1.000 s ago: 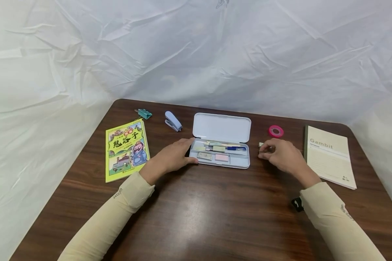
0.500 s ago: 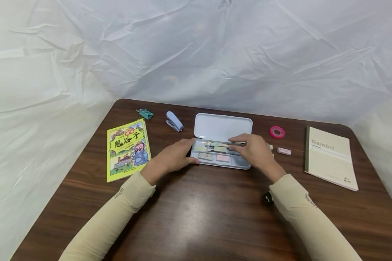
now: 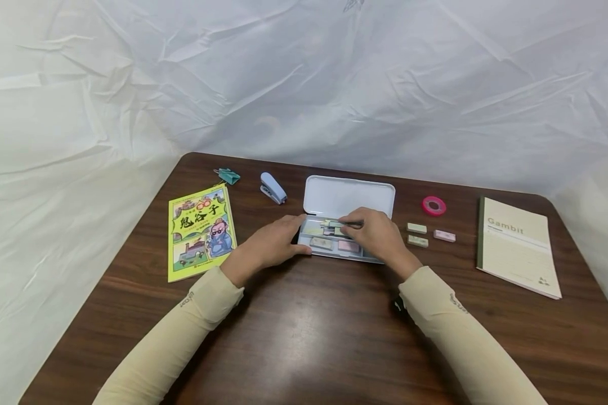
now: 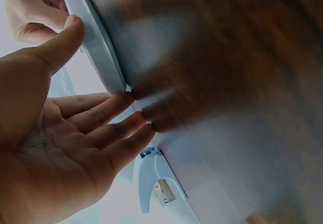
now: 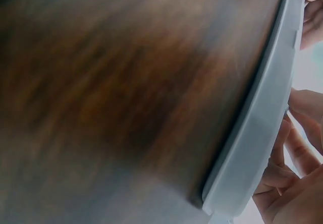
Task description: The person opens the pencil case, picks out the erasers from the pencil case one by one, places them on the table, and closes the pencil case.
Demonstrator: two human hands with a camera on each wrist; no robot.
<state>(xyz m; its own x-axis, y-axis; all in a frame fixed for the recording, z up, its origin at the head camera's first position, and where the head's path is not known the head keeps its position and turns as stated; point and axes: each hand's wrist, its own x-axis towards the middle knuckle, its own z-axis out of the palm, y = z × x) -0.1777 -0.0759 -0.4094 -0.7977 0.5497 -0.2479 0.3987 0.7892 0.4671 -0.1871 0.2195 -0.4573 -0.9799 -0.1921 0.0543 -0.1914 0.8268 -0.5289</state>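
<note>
A white pencil case [image 3: 352,191] lies with its lid raised, at the middle of the table. My left hand [image 3: 278,242] rests at its left end, fingers straight along the side and thumb at the front rim; the left wrist view shows these fingertips [image 4: 128,97] low by the tabletop. My right hand [image 3: 377,233] reaches into the case, fingers bent, thumb and forefinger tips at a pale green eraser [image 3: 337,231]; I cannot tell whether they pinch it. A patterned eraser [image 3: 321,243] and a pink eraser [image 3: 348,246] lie in the front compartment. The right hand hides the case's right part.
Right of the case are a pale eraser [image 3: 416,228], a patterned one [image 3: 418,241] and a pink one [image 3: 444,235]. Beyond are a pink tape roll [image 3: 434,206] and a notebook [image 3: 519,244]. Left are a stapler [image 3: 273,188], a yellow book [image 3: 201,233] and a teal item [image 3: 228,176].
My right hand has left a pale eraser on the table right of the case and moved left into the case. The left hand stays at the case's left end.
</note>
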